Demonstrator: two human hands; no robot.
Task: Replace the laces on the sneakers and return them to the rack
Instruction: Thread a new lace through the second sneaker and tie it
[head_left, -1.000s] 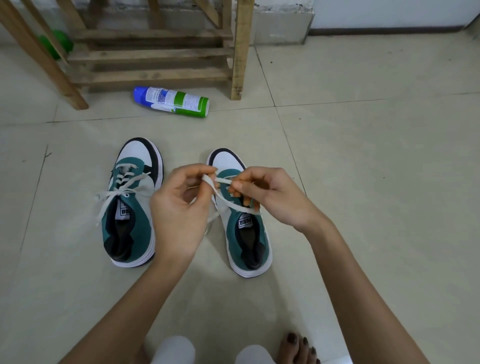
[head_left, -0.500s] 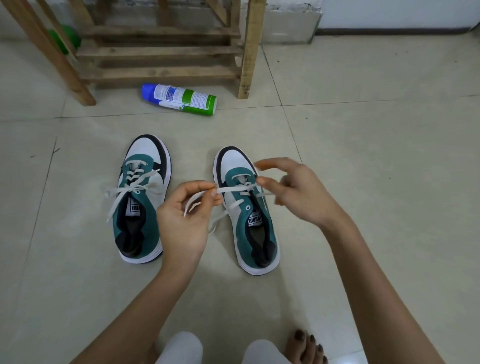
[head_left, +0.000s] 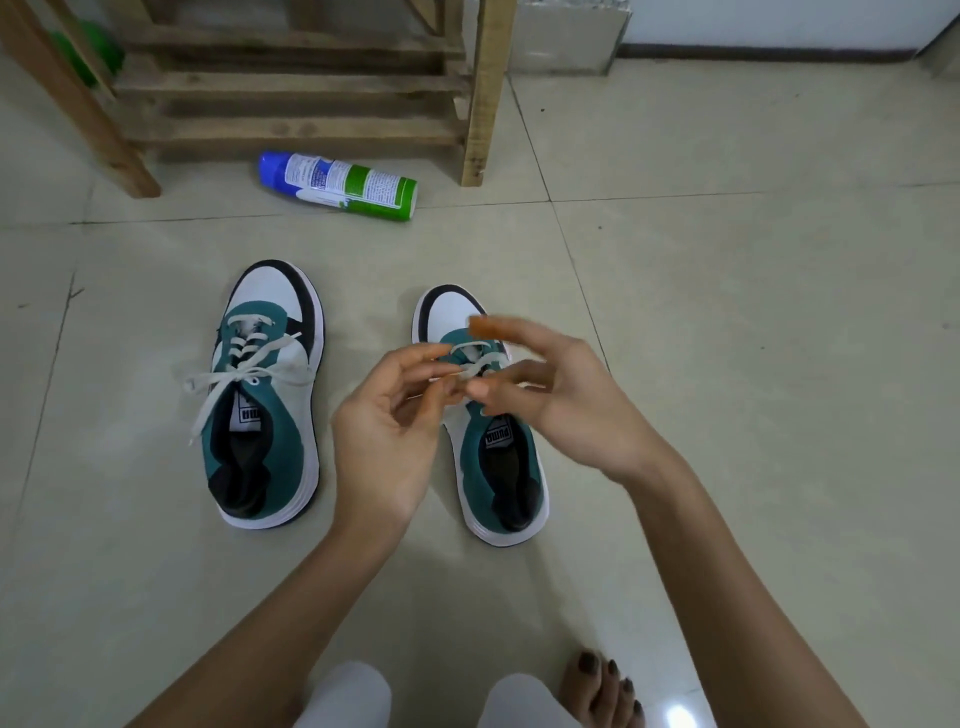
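A pale tiled floor (head_left: 753, 364) with thin grey joints fills nearly the whole frame. Closest, along the bottom edge, are two knees in white cloth (head_left: 358, 696) and, to the lower right, a bare foot (head_left: 597, 691) with dark-painted nails. Two bare forearms rise from there and meet at mid-frame.

The left hand (head_left: 384, 431) has its fingers (head_left: 415, 364) curled, forefinger and thumb pinching the white lace (head_left: 475, 364) just above the centre sneaker (head_left: 498, 457). The right hand (head_left: 566, 410) is just beside it, thumb tip against the left fingers and forefinger lifted. It is smeared by motion, so I cannot tell whether it grips the lace or only touches it.

The centre sneaker stands upright on the floor under both hands, teal with a white toe and sole, toe pointing to the top of the frame. Only its lowest eyelets look threaded.

The second sneaker (head_left: 265, 415) stands near it at left of centre, parallel and apart. Its loose lace (head_left: 244, 371) is crossed but untied, with the ends trailing over its sides.

Farther up, a spray can (head_left: 340, 184) with a blue cap and a green base lies on its side on the floor, close to the foot of the wooden rack (head_left: 291, 88). The rack spans the upper left; its slats show no shoes. Something green (head_left: 88, 52) shows behind the rack's leg at the far upper left. A white wall with a dark skirting (head_left: 769, 52) crosses the upper right.
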